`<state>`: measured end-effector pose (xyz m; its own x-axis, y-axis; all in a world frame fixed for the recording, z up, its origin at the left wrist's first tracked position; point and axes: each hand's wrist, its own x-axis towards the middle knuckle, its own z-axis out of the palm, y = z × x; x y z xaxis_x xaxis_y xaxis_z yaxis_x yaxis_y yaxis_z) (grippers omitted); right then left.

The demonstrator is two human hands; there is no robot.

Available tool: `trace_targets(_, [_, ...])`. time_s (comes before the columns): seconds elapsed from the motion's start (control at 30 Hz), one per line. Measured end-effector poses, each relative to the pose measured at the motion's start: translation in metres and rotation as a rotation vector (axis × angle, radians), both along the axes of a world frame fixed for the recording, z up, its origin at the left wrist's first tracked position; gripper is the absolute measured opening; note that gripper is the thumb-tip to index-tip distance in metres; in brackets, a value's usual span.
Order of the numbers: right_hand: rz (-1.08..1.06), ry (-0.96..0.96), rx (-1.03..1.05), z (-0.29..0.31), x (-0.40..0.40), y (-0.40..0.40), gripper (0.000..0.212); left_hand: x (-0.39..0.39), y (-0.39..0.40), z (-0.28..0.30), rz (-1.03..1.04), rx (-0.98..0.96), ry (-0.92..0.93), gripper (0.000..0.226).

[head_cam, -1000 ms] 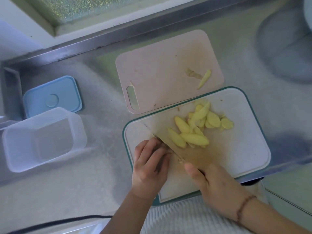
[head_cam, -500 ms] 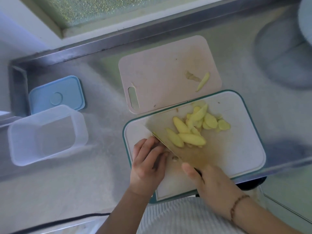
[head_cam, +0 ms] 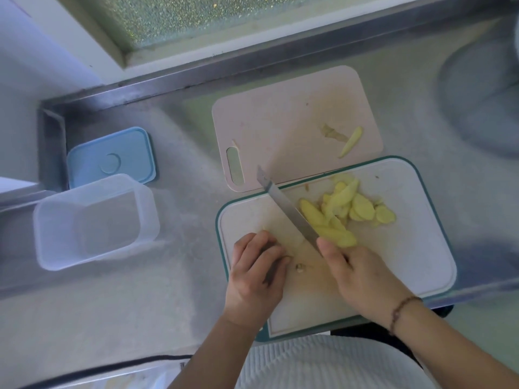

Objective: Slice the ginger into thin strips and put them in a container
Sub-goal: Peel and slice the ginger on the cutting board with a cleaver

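Pale yellow ginger slices [head_cam: 345,209] lie heaped on the white cutting board with a teal rim [head_cam: 415,248]. My right hand [head_cam: 362,276] grips the knife [head_cam: 286,206]. Its narrow blade runs from my thumb up and left along the near side of the heap, and the tip reaches the pink board's edge. My left hand [head_cam: 255,273] rests on the board left of the blade, fingers curled down over a small ginger piece that is mostly hidden. A tiny ginger scrap [head_cam: 300,267] lies between my hands. The clear plastic container [head_cam: 92,220] stands empty at the left.
A pink cutting board [head_cam: 280,127] lies behind the white one, with a ginger strip [head_cam: 351,141] and a peel on it. A blue lid [head_cam: 112,158] sits behind the container. A raised metal rim runs along the counter's back and left side.
The knife blade, earlier lying broad over the board beside the slices, now shows edge-on with its tip farther away. My left hand stays curled in the same spot.
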<state>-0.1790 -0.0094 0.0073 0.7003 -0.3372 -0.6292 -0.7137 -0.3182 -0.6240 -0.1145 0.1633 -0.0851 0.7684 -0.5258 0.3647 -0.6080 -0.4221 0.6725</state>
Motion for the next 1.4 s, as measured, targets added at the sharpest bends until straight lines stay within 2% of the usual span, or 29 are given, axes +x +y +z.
trace_targets(0.17, [0.083, -0.043, 0.006, 0.012, -0.014, 0.01, 0.058, -0.001, 0.001, 0.002, 0.004, -0.042, 0.038, 0.011])
trace_targets(0.33, [0.139, -0.033, 0.008, 0.015, -0.023, 0.019, 0.07, -0.001, 0.001, 0.001, 0.011, -0.063, 0.049, 0.019])
trace_targets(0.47, [0.125, -0.016, 0.024, 0.017, -0.021, 0.021, 0.064, -0.001, 0.0, 0.004, 0.002, -0.082, 0.039, 0.035])
trace_targets(0.67, [0.136, -0.004, 0.009, 0.018, -0.02, 0.023, 0.064, -0.001, 0.0, 0.003, 0.004, -0.08, 0.037, 0.039])
trace_targets(1.1, [0.135, 0.03, 0.124, 0.016, 0.003, 0.016, 0.059, 0.0, 0.0, 0.002, 0.018, -0.02, 0.017, 0.019])
trace_targets(1.27, [0.139, -0.01, 0.12, 0.018, 0.003, 0.014, 0.053, 0.0, 0.001, 0.001, 0.018, -0.023, 0.034, 0.022])
trace_targets(1.4, [0.157, 0.044, 0.061, 0.022, -0.012, 0.018, 0.058, -0.001, 0.002, 0.002, 0.019, -0.028, 0.047, 0.025])
